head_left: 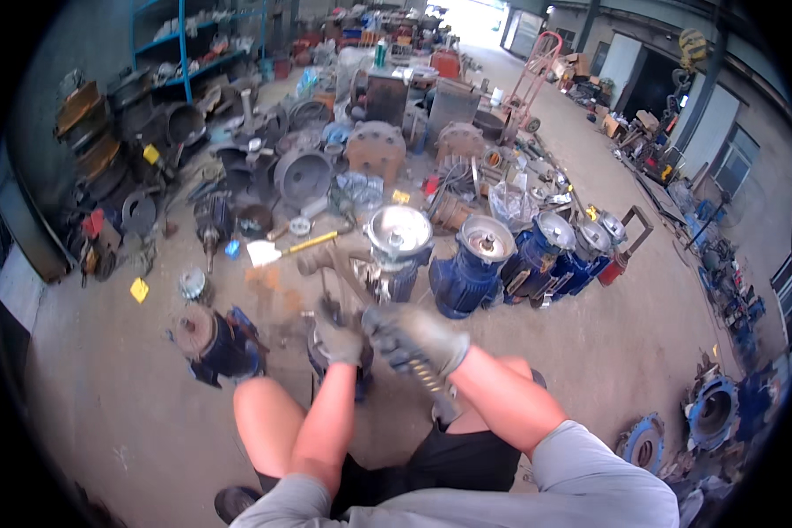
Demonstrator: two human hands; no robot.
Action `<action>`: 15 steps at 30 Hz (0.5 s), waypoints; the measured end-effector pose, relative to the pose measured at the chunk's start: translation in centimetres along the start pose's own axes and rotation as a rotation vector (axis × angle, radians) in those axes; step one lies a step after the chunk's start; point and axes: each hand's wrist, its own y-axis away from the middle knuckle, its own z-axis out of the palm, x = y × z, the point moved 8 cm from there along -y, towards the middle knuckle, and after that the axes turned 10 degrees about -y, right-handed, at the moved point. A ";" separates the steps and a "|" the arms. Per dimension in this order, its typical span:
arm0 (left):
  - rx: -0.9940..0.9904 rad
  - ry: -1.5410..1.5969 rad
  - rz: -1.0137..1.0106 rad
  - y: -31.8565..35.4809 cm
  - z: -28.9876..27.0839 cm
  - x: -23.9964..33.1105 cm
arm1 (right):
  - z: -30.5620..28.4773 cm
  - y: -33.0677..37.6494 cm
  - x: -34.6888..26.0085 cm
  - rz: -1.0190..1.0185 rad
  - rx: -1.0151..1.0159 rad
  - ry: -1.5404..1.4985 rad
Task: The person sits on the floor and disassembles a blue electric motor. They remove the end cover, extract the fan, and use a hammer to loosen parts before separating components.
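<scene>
My right hand (418,339), in a grey work glove, is closed round a hammer. The hammer handle (429,380) runs from below my fist up and left to the blurred hammer head (319,260), which is raised just above my left hand. My left hand (336,334), also gloved, is closed on a thin dark metal rod (325,283); its exact kind is unclear. Below that hand, between my knees, stands a blue motor (363,359), mostly hidden by my hands and forearms.
Another blue motor (224,343) lies left of my knee. A blue motor with an open silver top (473,273) stands ahead among several others in a row. A yellow-handled tool (308,243) lies on the floor. Metal castings (304,179) are heaped beyond; a red hand truck (532,84) stands farther back.
</scene>
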 end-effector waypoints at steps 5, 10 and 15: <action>-0.047 -0.088 -0.059 1.0 0.7 1.4 | -3.0 -0.5 3.4 -0.052 0.110 0.055; 0.076 -0.118 0.027 0.4 -1.0 1.6 | -3.1 -2.0 3.1 -0.018 0.269 0.199; -0.029 -0.158 0.007 2.3 0.0 2.4 | -2.5 1.5 2.1 -0.131 0.171 0.146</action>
